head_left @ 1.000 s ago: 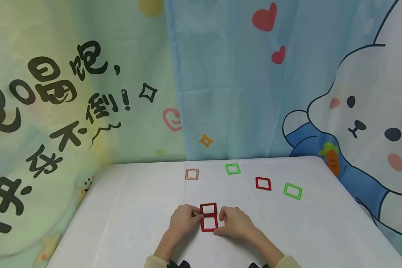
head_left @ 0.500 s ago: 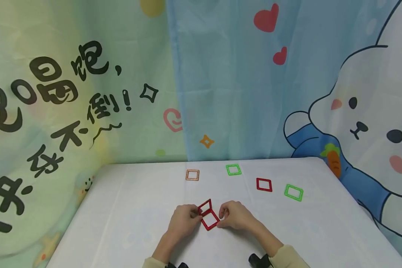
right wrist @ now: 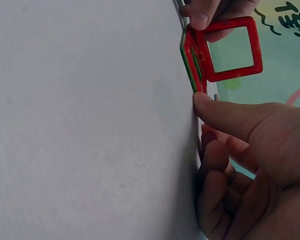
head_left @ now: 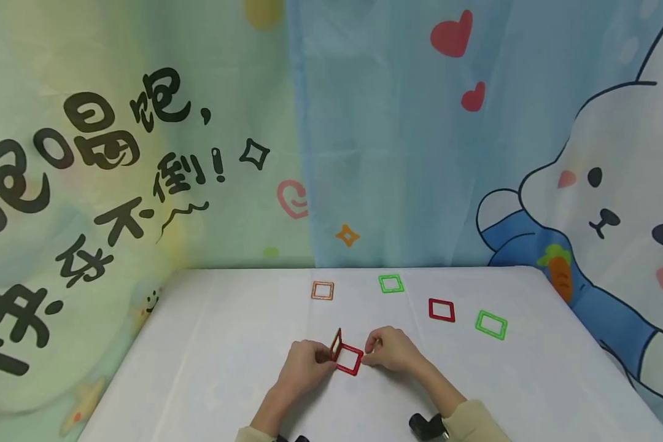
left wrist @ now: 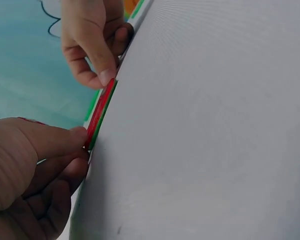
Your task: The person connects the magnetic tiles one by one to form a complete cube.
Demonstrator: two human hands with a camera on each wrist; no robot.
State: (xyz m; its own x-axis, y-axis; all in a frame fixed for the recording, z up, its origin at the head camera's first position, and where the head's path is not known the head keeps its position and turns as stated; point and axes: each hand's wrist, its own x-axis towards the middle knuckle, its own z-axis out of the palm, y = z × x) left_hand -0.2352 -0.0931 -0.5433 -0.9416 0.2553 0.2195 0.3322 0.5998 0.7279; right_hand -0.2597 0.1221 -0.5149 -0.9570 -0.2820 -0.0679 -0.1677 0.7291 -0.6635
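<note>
Two red square magnetic tiles, both hollow, meet along one edge. The flat tile (head_left: 347,369) lies low over the table, a green edge showing beneath it in both wrist views. From its left edge stands the upright tile (right wrist: 258,47), nearly edge-on in the head view. My left hand (head_left: 305,366) pinches the joined tiles at their left corner, thumb on the near side. At the opposite corner my right hand (head_left: 395,351) pinches the flat tile between thumb and forefinger, the other fingers curled under in the right wrist view.
Farther back on the white table (head_left: 221,331) lie an orange square tile (head_left: 313,290), a green one (head_left: 393,291), another red one (head_left: 431,308) and a second green one (head_left: 479,321). A printed curtain (head_left: 364,153) hangs behind the table's far edge.
Both red tiles lay flat in a line a second ago; the far one has tipped upright and the pair has turned to the left. My right hand has shifted slightly up along with the tile.
</note>
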